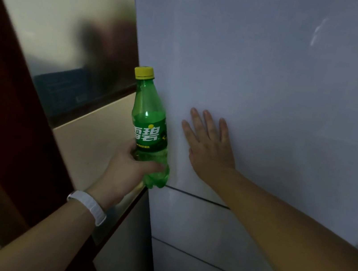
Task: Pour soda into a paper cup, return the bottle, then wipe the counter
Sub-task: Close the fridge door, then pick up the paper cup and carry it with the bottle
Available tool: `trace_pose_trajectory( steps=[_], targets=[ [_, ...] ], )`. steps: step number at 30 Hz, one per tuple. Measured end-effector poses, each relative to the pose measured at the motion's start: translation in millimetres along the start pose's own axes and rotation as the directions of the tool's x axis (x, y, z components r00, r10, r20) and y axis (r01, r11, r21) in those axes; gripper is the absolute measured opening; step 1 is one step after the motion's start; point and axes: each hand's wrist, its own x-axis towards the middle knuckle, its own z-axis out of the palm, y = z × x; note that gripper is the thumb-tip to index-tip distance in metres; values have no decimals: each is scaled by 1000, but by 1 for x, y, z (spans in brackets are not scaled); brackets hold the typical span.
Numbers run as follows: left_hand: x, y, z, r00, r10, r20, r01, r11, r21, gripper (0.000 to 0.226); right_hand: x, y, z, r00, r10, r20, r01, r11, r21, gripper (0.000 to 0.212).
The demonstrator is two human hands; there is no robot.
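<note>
Nearest the camera, the left hand (129, 169) is wrapped around the base of the capped green soda bottle (149, 128), held upright beside the fridge door (274, 91). The right hand (209, 147) lies flat, fingers spread, against that shut door. This looks like fetching or returning the bottle; I cannot tell which, and no cup shows.

fridge door (274, 91) shut — blocks ahead | left of it — open gap
</note>
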Motion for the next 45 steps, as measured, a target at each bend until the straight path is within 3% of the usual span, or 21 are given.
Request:
trace_pose_trajectory(
  steps=[6,11,15,23,28,35,39,45],
  targets=[
    [-9,-2,4,1000,-27,-13,26,999,-43,61,-2,1,-13,999,-22,26,20,998,62,70],
    [-22,-2,0,998,-12,57,15,999,-51,67,-22,3,-46,970,25,242,-60,989,138,70],
    [-35,4,2,987,16,161,-5,998,-67,61,-49,14,-80,928,150,340,-188,979,83,68],
    [-67,5,21,936,43,350,-18,997,-75,55,-122,26,-158,854,394,339,-414,910,-16,61],
    [-99,-4,53,878,38,476,3,996,-84,56,-184,33,-206,740,585,331,-590,802,-99,61],
    [-154,-13,112,790,28,613,45,994,-104,53,-274,52,-262,594,722,355,-725,672,-151,64],
    [-174,-14,159,740,34,672,32,996,-85,48,-329,69,-286,474,812,341,-820,548,-165,65],
    [-203,-27,252,628,82,774,-85,996,-37,61,-428,104,-303,253,896,366,-918,341,-201,70]
  ],
)
